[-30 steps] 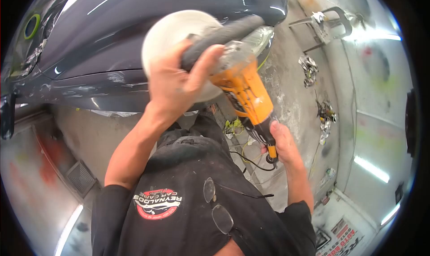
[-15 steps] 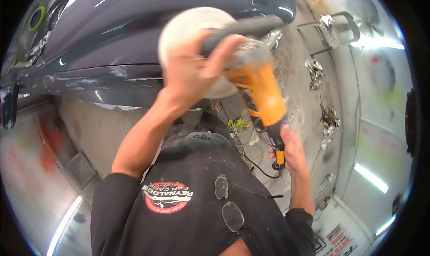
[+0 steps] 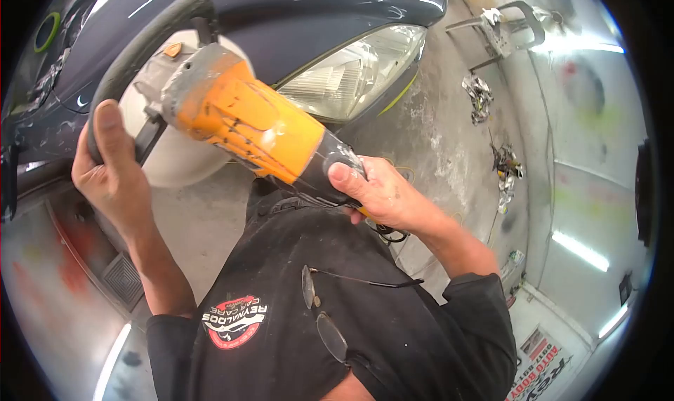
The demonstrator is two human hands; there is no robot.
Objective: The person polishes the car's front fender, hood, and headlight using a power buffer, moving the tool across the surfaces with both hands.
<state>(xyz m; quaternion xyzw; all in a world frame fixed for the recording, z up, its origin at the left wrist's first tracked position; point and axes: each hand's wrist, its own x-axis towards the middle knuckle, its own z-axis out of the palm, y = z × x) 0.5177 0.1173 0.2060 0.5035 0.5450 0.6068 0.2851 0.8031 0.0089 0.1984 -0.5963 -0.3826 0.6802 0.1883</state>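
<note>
A yellow and black car polisher is held in both hands in front of my chest. My left hand is closed round its curved black loop handle, thumb on top. Around the rear grip wraps my right hand, its thumb lying along the black housing. The pale round polishing pad sits beneath the tool's head, partly hidden by it. Behind the pad is the dark car body, with the clear headlight just right of the tool.
A metal stand stands on the concrete floor at the upper right. Crumpled foil-like scraps lie along the wall. Eyeglasses hang from the neck of my black shirt. A black cord trails below my right hand.
The polisher has swung left and turned more crosswise, uncovering the headlight. My left hand moved left and down with its handle; my right hand moved up and left.
</note>
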